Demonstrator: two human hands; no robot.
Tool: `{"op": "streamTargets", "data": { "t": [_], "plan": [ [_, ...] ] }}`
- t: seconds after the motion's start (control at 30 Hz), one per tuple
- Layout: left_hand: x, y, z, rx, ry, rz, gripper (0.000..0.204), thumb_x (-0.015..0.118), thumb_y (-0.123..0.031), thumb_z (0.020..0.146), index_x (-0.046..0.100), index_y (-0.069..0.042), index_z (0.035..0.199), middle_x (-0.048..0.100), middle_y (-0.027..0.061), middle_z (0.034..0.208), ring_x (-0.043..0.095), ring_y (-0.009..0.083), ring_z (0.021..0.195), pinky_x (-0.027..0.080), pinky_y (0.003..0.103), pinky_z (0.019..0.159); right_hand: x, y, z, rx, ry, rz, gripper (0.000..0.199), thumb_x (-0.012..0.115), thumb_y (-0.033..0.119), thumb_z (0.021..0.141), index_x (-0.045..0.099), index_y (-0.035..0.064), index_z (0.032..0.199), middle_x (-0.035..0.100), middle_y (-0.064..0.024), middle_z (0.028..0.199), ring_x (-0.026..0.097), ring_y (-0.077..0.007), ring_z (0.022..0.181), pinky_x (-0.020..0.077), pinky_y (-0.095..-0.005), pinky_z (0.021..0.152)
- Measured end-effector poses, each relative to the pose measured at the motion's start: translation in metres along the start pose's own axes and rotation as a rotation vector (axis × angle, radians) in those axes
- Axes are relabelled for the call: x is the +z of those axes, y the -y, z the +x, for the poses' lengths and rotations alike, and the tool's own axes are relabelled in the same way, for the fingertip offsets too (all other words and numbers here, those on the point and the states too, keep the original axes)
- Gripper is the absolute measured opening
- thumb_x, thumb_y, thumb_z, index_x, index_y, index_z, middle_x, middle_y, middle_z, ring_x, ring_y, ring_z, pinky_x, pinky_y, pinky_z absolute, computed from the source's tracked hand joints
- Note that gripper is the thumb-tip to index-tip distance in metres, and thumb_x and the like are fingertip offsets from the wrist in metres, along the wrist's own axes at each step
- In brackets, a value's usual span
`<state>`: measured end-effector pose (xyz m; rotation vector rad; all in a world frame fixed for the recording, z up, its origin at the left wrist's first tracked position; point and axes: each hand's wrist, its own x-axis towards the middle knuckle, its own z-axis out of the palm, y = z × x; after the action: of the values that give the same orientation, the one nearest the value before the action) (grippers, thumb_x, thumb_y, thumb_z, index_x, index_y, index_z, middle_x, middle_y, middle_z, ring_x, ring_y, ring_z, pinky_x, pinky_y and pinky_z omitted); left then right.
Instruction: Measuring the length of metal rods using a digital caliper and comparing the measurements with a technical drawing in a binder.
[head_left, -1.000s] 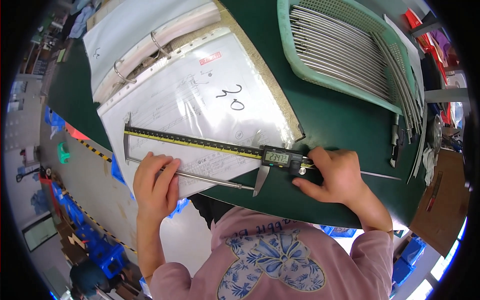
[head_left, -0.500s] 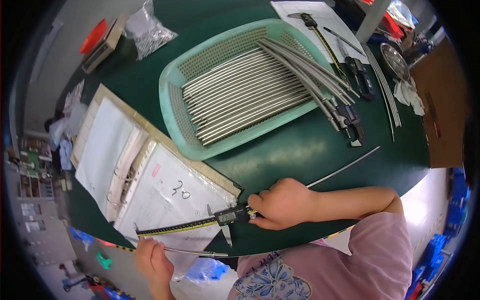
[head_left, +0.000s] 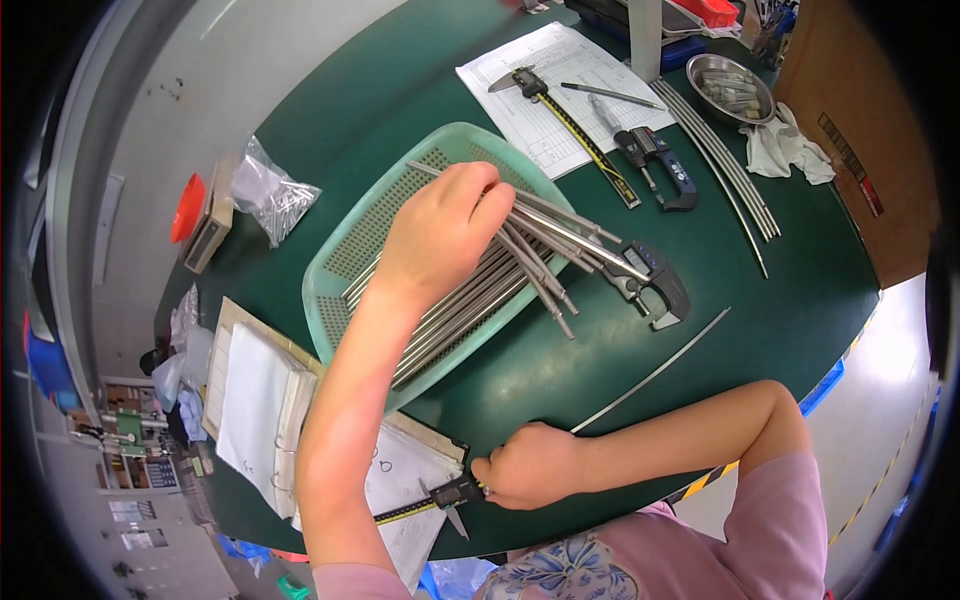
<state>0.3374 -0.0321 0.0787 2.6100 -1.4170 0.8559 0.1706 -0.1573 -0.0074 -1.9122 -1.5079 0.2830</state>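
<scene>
Green worktop (head_left: 560,370), landmark: mint perforated basket (head_left: 365,235). Left hand (head_left: 440,230) is reaching over the basket, fingers closing on a bundle of metal rods (head_left: 545,250) lying across its rim. Right hand (head_left: 530,465) is gripping a digital caliper (head_left: 450,493) near the basket's front corner, beside an open binder (head_left: 260,410).

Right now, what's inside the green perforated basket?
The green basket holds a bundle of long metal rods, some sticking out over its right rim. The left hand reaches in and covers the rods beneath it; the count can't be told.
</scene>
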Motion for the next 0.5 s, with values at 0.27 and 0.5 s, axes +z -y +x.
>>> {"op": "streamTargets", "data": {
  "t": [0.27,0.5],
  "plan": [
    [0.022,0.01,-0.003,-0.127,0.044,-0.101,0.02,0.058,0.002,0.072,0.057,-0.006,0.091,0.057,0.0076,0.094,0.058,0.0274,0.084,0.049,0.035,0.067,-0.001,-0.002,-0.001,0.01,0.019,0.025,0.03,0.06,0.03,0.077,0.049,0.003,0.072,0.057,-0.0103,0.054,0.06,-0.0268,0.049,0.0481,-0.0388,0.045],
    [-0.017,-0.015,-0.062,-0.68,0.54,-0.43,0.019,0.066,-0.015,0.073,0.058,-0.004,0.087,0.057,0.0104,0.087,0.057,0.027,0.084,0.047,0.037,0.069,-0.002,-0.004,-0.003,0.041,0.035,-0.079,0.031,0.061,0.032,0.075,0.049,0.004,0.071,0.056,-0.0088,0.054,0.059,-0.0252,0.046,0.0475,-0.0372,0.044]
  ]
}}
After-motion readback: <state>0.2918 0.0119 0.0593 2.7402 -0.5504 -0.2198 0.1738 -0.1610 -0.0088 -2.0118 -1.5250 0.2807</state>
